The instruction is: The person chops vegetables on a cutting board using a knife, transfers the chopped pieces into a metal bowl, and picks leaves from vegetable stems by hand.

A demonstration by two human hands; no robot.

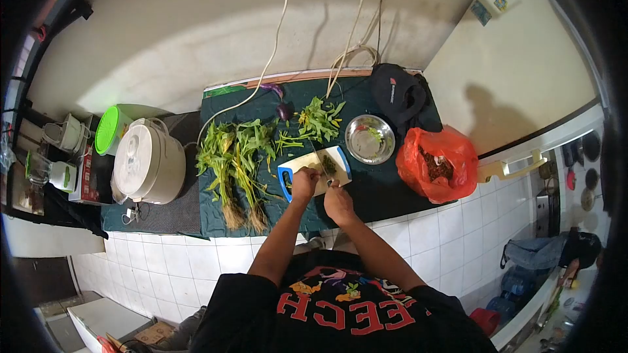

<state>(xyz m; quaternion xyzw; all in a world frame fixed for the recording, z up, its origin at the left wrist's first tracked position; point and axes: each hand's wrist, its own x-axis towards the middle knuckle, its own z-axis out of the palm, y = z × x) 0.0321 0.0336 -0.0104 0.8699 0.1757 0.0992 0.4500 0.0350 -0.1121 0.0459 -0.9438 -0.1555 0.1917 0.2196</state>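
On a white cutting board [337, 154] with blue ends lies a small pile of chopped greens [329, 164]. My right hand [338, 203] is closed around the handle of a knife [316, 152], whose blade points away from me over the board. My left hand [305, 182] is closed over the board, left of the knife; what its fingers hold, if anything, is too small to make out. Left of the board lie bunches of leafy greens with roots [252, 150]. Behind it are loose leaves [320, 119], and a metal bowl [370, 139] with some greens stands to the right.
A red plastic bag [437, 165] and a black cap [396, 95] are at the right. An eggplant [283, 112] lies near the wall. A white rice cooker [149, 160] and green-lidded container [112, 130] stand left. Another person [553, 250] is at the far right.
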